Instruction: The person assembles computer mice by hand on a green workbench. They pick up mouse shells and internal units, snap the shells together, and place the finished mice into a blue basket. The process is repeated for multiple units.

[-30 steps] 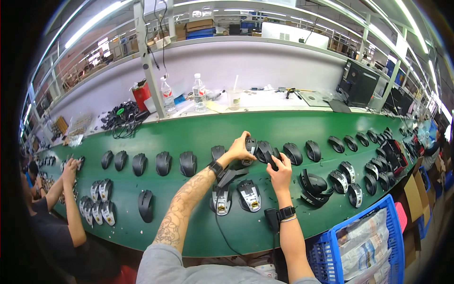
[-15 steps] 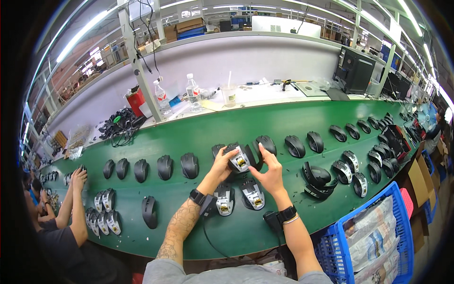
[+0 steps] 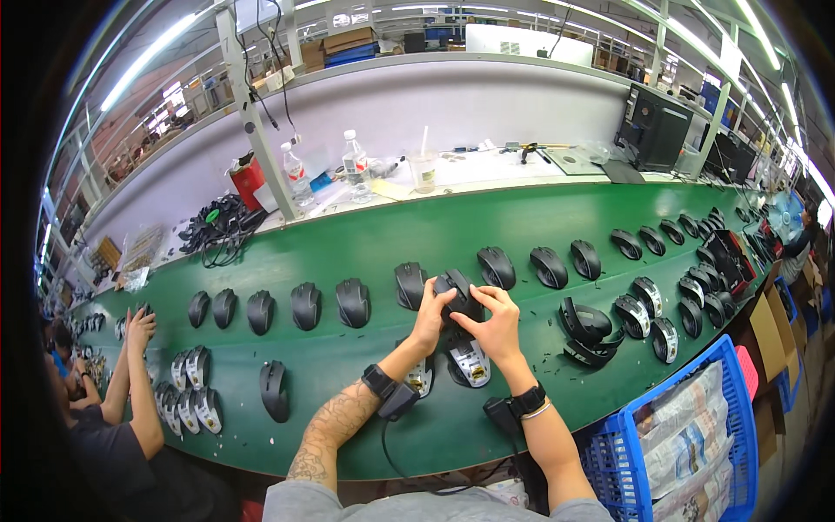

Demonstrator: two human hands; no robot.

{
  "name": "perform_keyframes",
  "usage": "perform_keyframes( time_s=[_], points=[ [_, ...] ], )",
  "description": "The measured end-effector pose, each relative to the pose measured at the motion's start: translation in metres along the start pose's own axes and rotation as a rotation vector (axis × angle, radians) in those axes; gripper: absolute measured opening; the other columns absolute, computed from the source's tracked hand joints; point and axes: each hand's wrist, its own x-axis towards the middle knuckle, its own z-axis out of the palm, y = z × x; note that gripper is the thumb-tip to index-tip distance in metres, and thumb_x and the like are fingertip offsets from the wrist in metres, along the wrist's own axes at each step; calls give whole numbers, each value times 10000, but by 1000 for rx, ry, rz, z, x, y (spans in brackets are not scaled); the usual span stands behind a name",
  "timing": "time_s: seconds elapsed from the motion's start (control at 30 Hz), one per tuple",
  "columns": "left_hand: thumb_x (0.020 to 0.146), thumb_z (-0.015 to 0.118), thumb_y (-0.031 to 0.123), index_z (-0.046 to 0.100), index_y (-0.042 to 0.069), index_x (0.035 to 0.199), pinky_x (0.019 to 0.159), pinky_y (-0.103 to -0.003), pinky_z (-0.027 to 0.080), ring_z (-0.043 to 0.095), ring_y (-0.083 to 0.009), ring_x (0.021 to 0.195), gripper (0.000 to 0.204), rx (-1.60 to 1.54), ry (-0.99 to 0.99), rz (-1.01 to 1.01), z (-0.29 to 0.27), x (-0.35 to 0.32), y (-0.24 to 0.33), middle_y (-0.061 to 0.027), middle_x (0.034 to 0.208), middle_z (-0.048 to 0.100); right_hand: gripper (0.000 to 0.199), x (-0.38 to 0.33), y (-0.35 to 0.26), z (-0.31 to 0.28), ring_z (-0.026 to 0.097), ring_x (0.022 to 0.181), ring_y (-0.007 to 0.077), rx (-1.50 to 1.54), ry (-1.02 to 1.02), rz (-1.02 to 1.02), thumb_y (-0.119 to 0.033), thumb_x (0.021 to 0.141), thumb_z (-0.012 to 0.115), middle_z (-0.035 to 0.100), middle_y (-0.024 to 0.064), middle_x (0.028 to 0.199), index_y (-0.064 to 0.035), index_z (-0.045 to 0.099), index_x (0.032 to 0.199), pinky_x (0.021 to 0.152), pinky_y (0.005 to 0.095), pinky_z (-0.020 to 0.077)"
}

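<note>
1. Head view: long green conveyor belt [image 3: 539,217] curving across the whole frame, white workbench [image 3: 487,174] running behind it.
2. Blue plastic crate [image 3: 696,418] at lower right, lined with printed paper.
3. Dark monitor [image 3: 654,130] standing on the workbench at right.
4. Co-worker's hand [image 3: 139,329] raised over the belt at far left, beside a cluster of open mouse bases [image 3: 193,396].
5. Two clear water bottles [image 3: 353,165] and a plastic cup with straw [image 3: 424,170] upright on the workbench.
6. Row of black mouse shells [image 3: 304,304] spaced along the belt's middle, continuing right past the hands [image 3: 548,265].
7. Stack of black shell parts [image 3: 584,329] just right of the hands.
8. Left hand [image 3: 430,317] and right hand [image 3: 494,326] both closed around one black computer mouse [image 3: 458,291], held just above the belt in line with the row, fingers curled over its sides.
9. Open mouse base with exposed circuit board [image 3: 471,364] lying on the belt directly below the hands; a second one [image 3: 421,376] partly hidden by the left wrist.
10. Black wristbands on both wrists.
</note>
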Motion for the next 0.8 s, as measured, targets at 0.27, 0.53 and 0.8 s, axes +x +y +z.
perform_keyframes(
  time_s=[0.27,0.53,0.8],
  points=[
    [821,638,83,329,134,1240,748,-316,499,561,-172,987,523,151,12,57,6,-1,-2,-69,1077,544,508,3,-5,-9,600,908,269,-72,-94,27,-178,589,824,619,136,979,-8,660,1039,801,350,482],
    [713,720,-21,347,84,1190,763,-310,520,590,-190,909,614,74,136,141,1,0,6,-95,1039,547,590,-4,-8,2,461,1131,328,-148,-95,-72,-173,646,790,518,159,1218,-66,592,1192,936,401,410],
    [704,717,-37,391,38,1147,802,-340,527,609,-200,901,556,-60,118,223,7,-2,29,-92,996,570,352,-8,29,13,581,919,151,1159,-209,832,-327,905,568,625,62,976,12,598,1000,822,316,476]
  ],
)
